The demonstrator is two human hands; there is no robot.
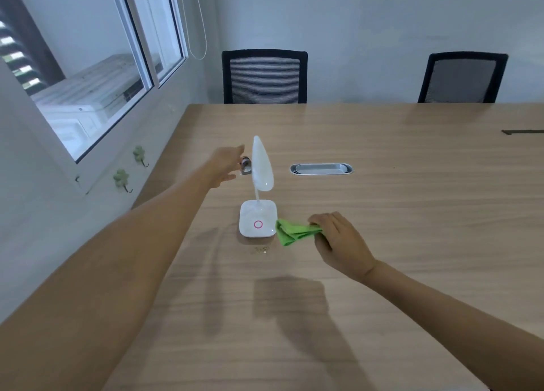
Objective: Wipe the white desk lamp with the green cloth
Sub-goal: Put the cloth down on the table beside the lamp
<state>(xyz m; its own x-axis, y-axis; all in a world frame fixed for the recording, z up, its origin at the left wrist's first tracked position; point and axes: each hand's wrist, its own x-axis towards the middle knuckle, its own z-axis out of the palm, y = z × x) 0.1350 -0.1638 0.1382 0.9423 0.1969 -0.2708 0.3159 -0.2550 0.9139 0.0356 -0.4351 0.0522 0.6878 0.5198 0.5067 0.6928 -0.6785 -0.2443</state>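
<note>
— Where are we on the wipe?

— Early, I'd judge. From my feed the white desk lamp [259,214] stands upright on the bench [382,214], left of centre, head tilted up on its thin neck. The green cloth [295,232] is bunched in my right hand [341,240], its free end touching or just beside the near-right corner of the lamp's square base.

— So only the base is being worked?

— As far as I can tell. I see no sign either way that the head or neck has been wiped; those look left to do.

— And the other hand?

— My left hand [225,165] is stretched far out, just left of the lamp head, fingers spread and holding nothing. A small metal object [245,166] sits between it and the head; I can't make out what it is.

— Right-hand grip?

— Fingers curled closed around the cloth.
</note>
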